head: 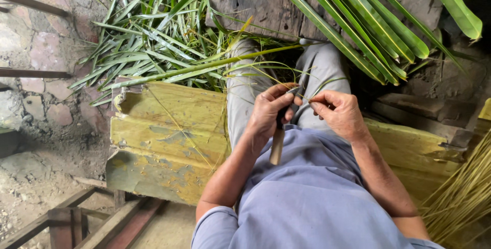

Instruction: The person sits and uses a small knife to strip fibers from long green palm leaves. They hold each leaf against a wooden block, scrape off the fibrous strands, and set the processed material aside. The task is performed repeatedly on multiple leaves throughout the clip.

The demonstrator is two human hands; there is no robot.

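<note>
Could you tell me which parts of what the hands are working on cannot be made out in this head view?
- Knife blade: mostly covered by the left hand; its edge is unreadable.
- Leaf strip: too thin to follow into the right hand.
- Bundle of pale ribs: cut off by the right edge.
- Feet: hidden under the green fronds.

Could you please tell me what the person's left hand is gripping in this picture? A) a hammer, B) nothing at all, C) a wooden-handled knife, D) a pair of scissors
C: the left hand is closed around a knife whose pale wooden handle sticks out below the fist, while the right hand pinches a thin leaf strip beside it.
</note>
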